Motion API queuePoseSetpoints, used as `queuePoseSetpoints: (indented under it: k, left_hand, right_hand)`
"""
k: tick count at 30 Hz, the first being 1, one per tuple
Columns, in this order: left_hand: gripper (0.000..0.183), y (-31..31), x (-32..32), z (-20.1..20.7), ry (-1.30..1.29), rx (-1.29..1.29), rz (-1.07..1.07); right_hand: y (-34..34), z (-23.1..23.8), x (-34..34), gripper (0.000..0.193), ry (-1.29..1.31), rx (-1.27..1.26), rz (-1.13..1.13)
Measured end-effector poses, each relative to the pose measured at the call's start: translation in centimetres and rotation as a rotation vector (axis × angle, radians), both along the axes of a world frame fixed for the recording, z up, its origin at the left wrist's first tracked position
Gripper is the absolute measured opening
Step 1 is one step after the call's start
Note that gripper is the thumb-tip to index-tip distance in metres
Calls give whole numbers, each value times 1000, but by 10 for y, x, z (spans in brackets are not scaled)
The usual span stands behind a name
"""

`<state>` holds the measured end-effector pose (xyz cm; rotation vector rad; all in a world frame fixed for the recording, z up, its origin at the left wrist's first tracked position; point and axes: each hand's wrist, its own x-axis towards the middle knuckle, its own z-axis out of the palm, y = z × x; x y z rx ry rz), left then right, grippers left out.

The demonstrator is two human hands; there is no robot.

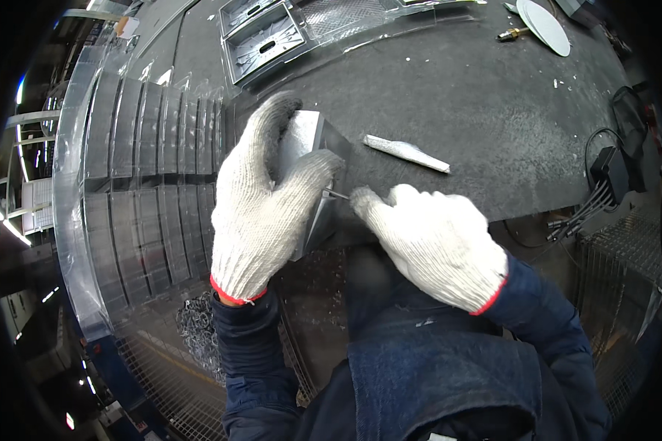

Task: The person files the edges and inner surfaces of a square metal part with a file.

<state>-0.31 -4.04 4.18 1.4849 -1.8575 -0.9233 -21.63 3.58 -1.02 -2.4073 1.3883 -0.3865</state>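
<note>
A silver-grey metal box-shaped part (310, 132) stands tilted near the table's front edge. My left hand (261, 198), in a white knit glove with a red cuff, grips it with thumb and fingers spread around its top and near side. My right hand (434, 231), gloved the same way, is closed around a tool whose thin metal shaft (336, 194) points left and meets the part's side by my left thumb. The tool's handle is hidden in the glove. On the table beyond my right hand lies a white wrapped stick-like thing (406, 152).
Clear plastic trays (143, 132) stand in rows at the left. Another tray at the back holds grey metal housings (266, 48). A white disc (543, 28) and a brass fitting (513, 34) lie far right. Cables (592, 206) hang at the right edge; metal shavings (198, 338) lie below left.
</note>
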Motion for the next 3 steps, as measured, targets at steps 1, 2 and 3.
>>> queuePoseSetpoints:
  k: [1, 2, 3]
  left_hand:
    - [76, 1, 1, -1, -2, -18, -6]
    - [76, 2, 3, -1, 6, -14, 10]
    - [77, -1, 4, -4, 18, -13, 16]
  right_hand:
    - [0, 0, 0, 37, -4, -2, 6]
    - [-1, 0, 0, 40, 6, 10, 0]
    - [-6, -3, -1, 44, 21, 19, -16]
